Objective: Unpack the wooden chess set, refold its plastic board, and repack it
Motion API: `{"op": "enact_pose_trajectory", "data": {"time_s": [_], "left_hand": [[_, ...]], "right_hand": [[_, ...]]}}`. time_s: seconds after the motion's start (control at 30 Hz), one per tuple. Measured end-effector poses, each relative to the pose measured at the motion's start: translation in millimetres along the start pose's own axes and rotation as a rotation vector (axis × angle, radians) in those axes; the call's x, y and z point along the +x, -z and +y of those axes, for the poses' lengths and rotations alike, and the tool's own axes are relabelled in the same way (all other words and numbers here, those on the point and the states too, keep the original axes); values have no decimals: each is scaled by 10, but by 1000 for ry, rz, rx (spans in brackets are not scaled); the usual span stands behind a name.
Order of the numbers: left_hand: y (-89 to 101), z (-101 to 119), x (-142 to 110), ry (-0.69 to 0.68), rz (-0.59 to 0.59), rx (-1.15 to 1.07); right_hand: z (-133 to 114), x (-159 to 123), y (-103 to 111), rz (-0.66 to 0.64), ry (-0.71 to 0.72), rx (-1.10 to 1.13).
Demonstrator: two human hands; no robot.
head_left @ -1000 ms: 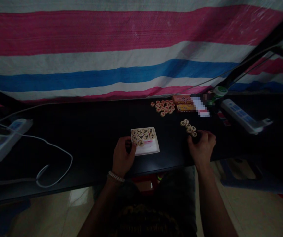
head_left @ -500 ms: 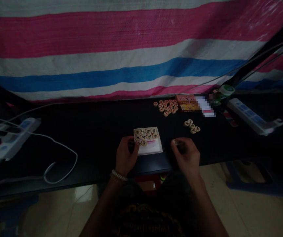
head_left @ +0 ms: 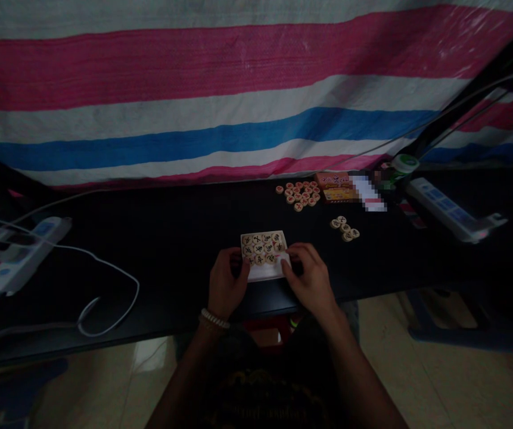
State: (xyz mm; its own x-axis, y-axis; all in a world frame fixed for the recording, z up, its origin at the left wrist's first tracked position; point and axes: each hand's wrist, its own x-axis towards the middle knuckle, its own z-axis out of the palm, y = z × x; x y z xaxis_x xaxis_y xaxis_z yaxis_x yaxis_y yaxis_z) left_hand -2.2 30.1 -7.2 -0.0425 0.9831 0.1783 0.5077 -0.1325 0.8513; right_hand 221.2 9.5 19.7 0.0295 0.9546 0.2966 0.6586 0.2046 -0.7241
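Note:
A shallow white box (head_left: 265, 273) lies near the table's front edge. Rows of round xiangqi pieces with black characters (head_left: 258, 248) fill its far part, while the near strip shows bare white bottom. My left hand (head_left: 228, 280) is closed on the left wall, thumb over the rim and fingers outside. At the right wall, my right hand (head_left: 312, 277) pinches the box the same way, its thumb by the nearest row. To the right, several loose black-character pieces (head_left: 345, 228) lie in a small group on the table.
Farther back sit red-character pieces (head_left: 303, 193), beside an orange printed carton (head_left: 334, 187) and a green-lidded jar (head_left: 404, 164). Power strips lie at left (head_left: 28, 253) and right (head_left: 446, 208). A white cable (head_left: 117, 268) loops across the table's left part. Striped sheeting (head_left: 193, 143) hangs behind.
My right hand has moved left from the bare table to the box's right wall. One more black-character piece now shows at the right of the nearest row. My left hand stays put.

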Motion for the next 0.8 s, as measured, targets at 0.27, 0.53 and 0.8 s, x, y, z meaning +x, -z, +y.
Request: {"op": "enact_pose_trajectory", "data": {"time_s": [0.27,0.53,0.8], "left_hand": [[-4,-4,-1,7,-17,-2],[-4,13,4,11,-7,12],[0,-9,4,8,-1,27]], "right_hand": [[1032,104,663,365,-208,-493],[786,-100,404,293,-152,-270],[59,-65,129,0,64,23]]}}
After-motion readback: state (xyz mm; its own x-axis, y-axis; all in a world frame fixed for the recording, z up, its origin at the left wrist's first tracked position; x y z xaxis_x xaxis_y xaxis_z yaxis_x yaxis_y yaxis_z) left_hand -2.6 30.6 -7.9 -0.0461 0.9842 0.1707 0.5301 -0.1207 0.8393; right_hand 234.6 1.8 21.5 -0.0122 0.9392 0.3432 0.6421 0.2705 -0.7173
